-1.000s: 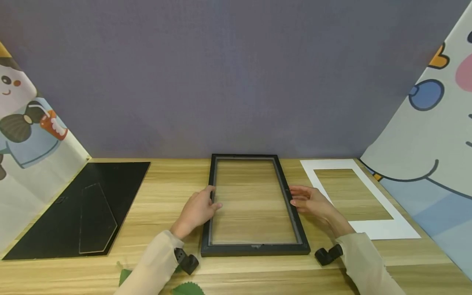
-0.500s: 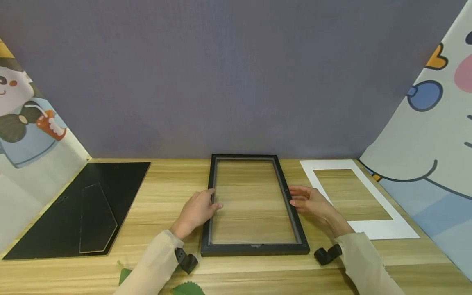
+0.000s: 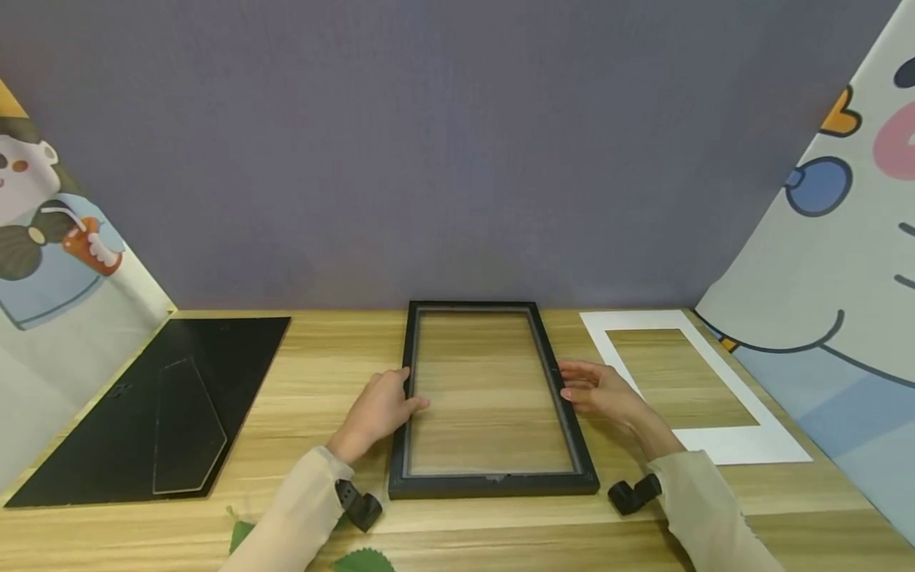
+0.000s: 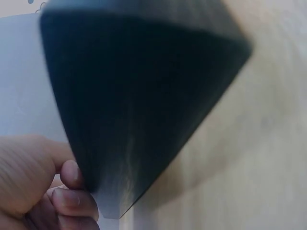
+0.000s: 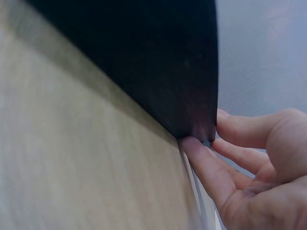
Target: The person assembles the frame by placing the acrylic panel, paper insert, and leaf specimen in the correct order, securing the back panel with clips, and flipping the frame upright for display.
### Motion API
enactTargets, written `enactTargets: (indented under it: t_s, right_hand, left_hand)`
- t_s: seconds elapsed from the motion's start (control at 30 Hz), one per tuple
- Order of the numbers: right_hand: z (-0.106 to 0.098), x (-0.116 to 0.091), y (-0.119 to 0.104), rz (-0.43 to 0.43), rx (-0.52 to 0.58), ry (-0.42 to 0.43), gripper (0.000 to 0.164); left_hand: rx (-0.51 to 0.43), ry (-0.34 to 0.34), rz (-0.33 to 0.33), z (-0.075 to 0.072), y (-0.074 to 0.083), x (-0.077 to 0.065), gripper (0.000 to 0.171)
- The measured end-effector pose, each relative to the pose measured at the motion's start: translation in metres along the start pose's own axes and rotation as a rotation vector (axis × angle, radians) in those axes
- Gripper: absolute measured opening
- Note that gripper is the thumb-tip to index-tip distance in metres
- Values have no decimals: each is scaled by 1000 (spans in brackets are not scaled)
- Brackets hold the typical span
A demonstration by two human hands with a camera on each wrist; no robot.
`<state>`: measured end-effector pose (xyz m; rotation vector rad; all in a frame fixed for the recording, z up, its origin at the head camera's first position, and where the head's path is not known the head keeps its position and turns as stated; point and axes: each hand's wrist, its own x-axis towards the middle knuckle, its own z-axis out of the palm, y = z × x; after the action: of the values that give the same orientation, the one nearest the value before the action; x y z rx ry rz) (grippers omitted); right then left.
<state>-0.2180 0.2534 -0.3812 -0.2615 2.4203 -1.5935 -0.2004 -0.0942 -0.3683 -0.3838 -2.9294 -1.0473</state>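
A black picture frame (image 3: pixel 493 485) lies flat on the wooden table in the middle of the head view, and the table's grain shows through its opening. At its left bar, my left hand (image 3: pixel 377 409) grips the edge, thumb reaching over the inner side. My right hand (image 3: pixel 606 393) holds the right bar from outside. The left wrist view has the dark frame side (image 4: pixel 134 96) up close, with curled left fingers (image 4: pixel 74 203) against it. Seen from the right wrist, the thumb and fingers pinch the frame's edge (image 5: pixel 177 81).
A black backing board (image 3: pixel 129 413) with a stand flap lies at the left. To the right is a white mat board (image 3: pixel 743 446) with a rectangular cut-out. Green leaves (image 3: pixel 363 561) show at the near edge. A grey partition (image 3: pixel 457 159) rises behind the table.
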Motion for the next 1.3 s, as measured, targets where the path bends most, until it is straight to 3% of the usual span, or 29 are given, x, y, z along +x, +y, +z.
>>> enactTargets:
  t_s: [0.53, 0.87, 1.3]
  right_hand:
    - [3, 3, -5, -28, -36, -2, 58]
    - [-6, -2, -8, -79, -97, 31, 51]
    - [-26, -17, -7, -45, -101, 51, 49]
  left_hand:
    - [37, 38, -46, -9, -5, 0, 56]
    - [-47, 22, -49, -8, -10, 5, 56]
    - [-153, -18, -89, -12, -14, 7, 54]
